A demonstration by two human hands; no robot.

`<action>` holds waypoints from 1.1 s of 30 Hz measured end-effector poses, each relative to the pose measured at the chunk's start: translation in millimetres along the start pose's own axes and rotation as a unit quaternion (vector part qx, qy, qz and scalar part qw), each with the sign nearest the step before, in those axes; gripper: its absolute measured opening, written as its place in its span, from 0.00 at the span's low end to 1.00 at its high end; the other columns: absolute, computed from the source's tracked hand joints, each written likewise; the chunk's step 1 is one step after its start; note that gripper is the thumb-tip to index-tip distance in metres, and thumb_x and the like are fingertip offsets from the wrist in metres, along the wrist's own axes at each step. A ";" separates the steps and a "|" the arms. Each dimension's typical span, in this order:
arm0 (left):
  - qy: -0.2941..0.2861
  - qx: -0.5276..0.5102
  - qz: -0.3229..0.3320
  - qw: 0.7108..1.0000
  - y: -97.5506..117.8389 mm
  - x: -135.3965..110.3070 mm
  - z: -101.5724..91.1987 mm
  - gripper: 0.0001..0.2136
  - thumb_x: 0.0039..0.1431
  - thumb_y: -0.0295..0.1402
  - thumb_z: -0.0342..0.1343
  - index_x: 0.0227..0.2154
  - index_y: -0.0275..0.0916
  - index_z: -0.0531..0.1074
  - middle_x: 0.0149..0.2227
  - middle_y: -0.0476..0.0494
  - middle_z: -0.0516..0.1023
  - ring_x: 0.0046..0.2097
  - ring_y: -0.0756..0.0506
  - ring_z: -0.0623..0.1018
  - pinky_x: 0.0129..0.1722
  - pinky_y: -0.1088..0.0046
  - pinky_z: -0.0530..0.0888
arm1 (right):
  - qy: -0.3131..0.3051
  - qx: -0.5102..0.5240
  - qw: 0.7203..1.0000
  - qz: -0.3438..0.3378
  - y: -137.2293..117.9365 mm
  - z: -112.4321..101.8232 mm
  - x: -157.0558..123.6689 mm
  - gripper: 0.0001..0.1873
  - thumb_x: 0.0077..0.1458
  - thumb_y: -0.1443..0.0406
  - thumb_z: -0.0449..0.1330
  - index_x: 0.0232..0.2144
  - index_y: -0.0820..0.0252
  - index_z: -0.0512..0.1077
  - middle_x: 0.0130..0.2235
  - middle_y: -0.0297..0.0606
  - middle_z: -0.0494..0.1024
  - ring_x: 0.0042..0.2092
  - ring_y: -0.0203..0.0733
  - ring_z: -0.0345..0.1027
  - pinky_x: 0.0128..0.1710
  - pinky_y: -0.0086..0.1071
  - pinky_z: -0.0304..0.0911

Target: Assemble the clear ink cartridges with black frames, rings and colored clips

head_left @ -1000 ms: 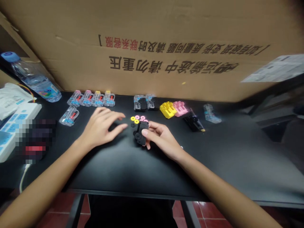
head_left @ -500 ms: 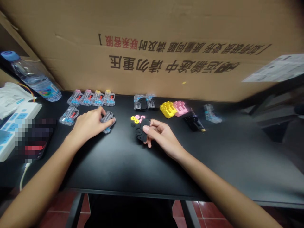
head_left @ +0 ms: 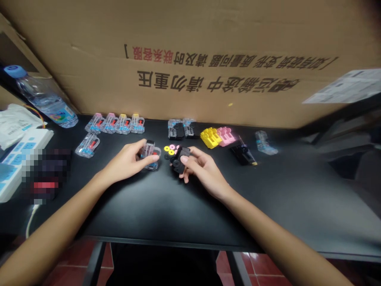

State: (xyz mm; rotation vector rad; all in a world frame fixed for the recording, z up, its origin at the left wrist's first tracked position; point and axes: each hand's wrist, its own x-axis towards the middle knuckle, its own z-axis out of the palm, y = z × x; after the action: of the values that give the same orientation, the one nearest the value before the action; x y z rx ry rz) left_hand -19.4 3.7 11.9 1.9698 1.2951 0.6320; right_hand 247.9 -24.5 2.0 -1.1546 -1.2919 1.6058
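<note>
My left hand has its thumb and fingers closed around a clear plastic casing with a black top and red and blue parts inside. Just to the right, my right hand grips a black plastic part bearing a round disc, with the thumb pressed on it. The two pieces are close together but apart. Small yellow rings and pink rings lie on the table behind the black part, which partly hides them. One black ring lies beside them.
Along the back stand clear casings in a row, clear-and-black pieces, yellow parts and pink parts. A dark pen-like tool lies right. A bottle, power strip and phone occupy the left; a cardboard box walls the back.
My left hand has moved right with the clear casing, bringing it near the black part and tilting it more upright. My right hand has turned the black part slightly.
</note>
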 end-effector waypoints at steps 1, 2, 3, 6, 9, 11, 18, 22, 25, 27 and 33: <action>-0.007 -0.030 0.004 1.000 -0.2 -0.1 3.5 0.19 0.65 0.53 0.62 0.42 0.40 0.72 0.35 0.47 0.82 0.32 0.46 0.78 0.32 0.71 0.72 | 0.001 0.006 1.000 -0.003 0.5 -0.3 0.2 0.24 0.60 0.47 0.70 0.46 0.56 0.72 0.29 0.32 0.80 0.26 0.37 0.73 0.25 0.31 0.71; -0.014 -0.056 0.008 0.998 -0.4 -0.1 6.6 0.19 0.64 0.52 0.64 0.43 0.40 0.72 0.36 0.46 0.83 0.33 0.45 0.79 0.33 0.71 0.73 | 0.002 0.012 1.000 -0.009 0.9 -0.5 0.4 0.24 0.59 0.48 0.71 0.47 0.56 0.72 0.30 0.33 0.80 0.26 0.37 0.74 0.26 0.31 0.71; -0.025 -0.077 0.015 0.997 -0.7 -0.1 9.3 0.19 0.64 0.50 0.65 0.44 0.41 0.71 0.38 0.45 0.83 0.34 0.45 0.81 0.34 0.71 0.75 | 0.001 0.017 1.000 -0.017 1.1 -0.6 0.5 0.25 0.58 0.49 0.72 0.48 0.56 0.72 0.32 0.33 0.80 0.27 0.37 0.74 0.26 0.31 0.71; -0.050 -0.099 0.036 0.993 -0.8 -0.4 13.4 0.18 0.63 0.46 0.67 0.46 0.41 0.72 0.39 0.46 0.84 0.38 0.44 0.82 0.38 0.71 0.77 | -0.004 0.015 0.999 -0.038 0.9 -0.4 0.5 0.27 0.56 0.53 0.74 0.51 0.56 0.70 0.34 0.32 0.80 0.29 0.37 0.75 0.30 0.33 0.74; -0.049 -0.057 0.052 0.996 0.8 -0.9 12.8 0.16 0.64 0.44 0.67 0.48 0.41 0.74 0.38 0.47 0.84 0.36 0.45 0.82 0.37 0.71 0.76 | -0.005 -0.008 0.999 -0.048 -0.1 -0.5 -0.1 0.25 0.56 0.55 0.74 0.50 0.55 0.70 0.37 0.34 0.81 0.29 0.36 0.74 0.35 0.37 0.77; -0.051 -0.027 0.062 0.996 2.1 -1.4 11.7 0.15 0.65 0.42 0.66 0.49 0.40 0.76 0.38 0.47 0.84 0.36 0.45 0.82 0.38 0.70 0.75 | 0.002 -0.026 0.998 -0.052 -1.1 -1.0 -0.7 0.24 0.55 0.55 0.74 0.49 0.55 0.71 0.42 0.37 0.82 0.32 0.37 0.76 0.38 0.37 0.78; -0.063 -0.029 0.079 0.994 2.7 -2.5 14.3 0.13 0.64 0.40 0.66 0.48 0.40 0.79 0.40 0.46 0.87 0.38 0.44 0.84 0.40 0.70 0.77 | -0.011 -0.142 0.986 -0.087 1.1 -3.3 -1.7 0.18 0.52 0.56 0.75 0.39 0.55 0.74 0.44 0.39 0.83 0.45 0.47 0.80 0.51 0.44 0.78; -0.065 -0.031 0.101 0.992 2.1 -2.6 17.2 0.12 0.64 0.40 0.67 0.46 0.40 0.80 0.37 0.47 0.86 0.36 0.45 0.82 0.39 0.71 0.75 | -0.018 -0.161 0.980 -0.114 4.6 -2.2 -1.9 0.17 0.53 0.57 0.75 0.38 0.55 0.74 0.44 0.39 0.83 0.46 0.47 0.80 0.54 0.46 0.75; -0.064 -0.018 0.119 0.991 1.7 -2.4 18.2 0.11 0.66 0.40 0.66 0.43 0.39 0.81 0.35 0.47 0.85 0.34 0.46 0.81 0.37 0.71 0.73 | -0.016 -0.167 0.980 -0.103 4.0 -2.5 -2.5 0.17 0.53 0.58 0.74 0.36 0.55 0.71 0.41 0.37 0.82 0.42 0.45 0.79 0.49 0.42 0.76; -0.063 -0.005 0.131 0.989 1.3 -2.2 18.9 0.09 0.67 0.39 0.65 0.42 0.39 0.81 0.35 0.47 0.84 0.33 0.46 0.80 0.37 0.72 0.72 | -0.013 -0.182 0.978 -0.105 2.5 -3.2 -3.0 0.17 0.54 0.58 0.73 0.35 0.55 0.69 0.39 0.35 0.81 0.40 0.44 0.78 0.46 0.40 0.75; -0.057 0.019 0.147 0.987 -3.0 -1.4 22.3 0.09 0.67 0.39 0.65 0.43 0.39 0.81 0.39 0.43 0.84 0.38 0.44 0.81 0.39 0.69 0.74 | -0.019 -0.204 0.972 -0.114 0.3 -5.6 -2.7 0.16 0.55 0.59 0.72 0.35 0.54 0.68 0.38 0.35 0.82 0.39 0.43 0.78 0.43 0.38 0.74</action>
State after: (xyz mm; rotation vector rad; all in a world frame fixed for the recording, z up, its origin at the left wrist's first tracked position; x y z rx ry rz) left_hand -5.9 -3.0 -4.9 2.2160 0.9615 0.6278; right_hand 254.1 -25.5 1.8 -1.1645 -1.7690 1.2320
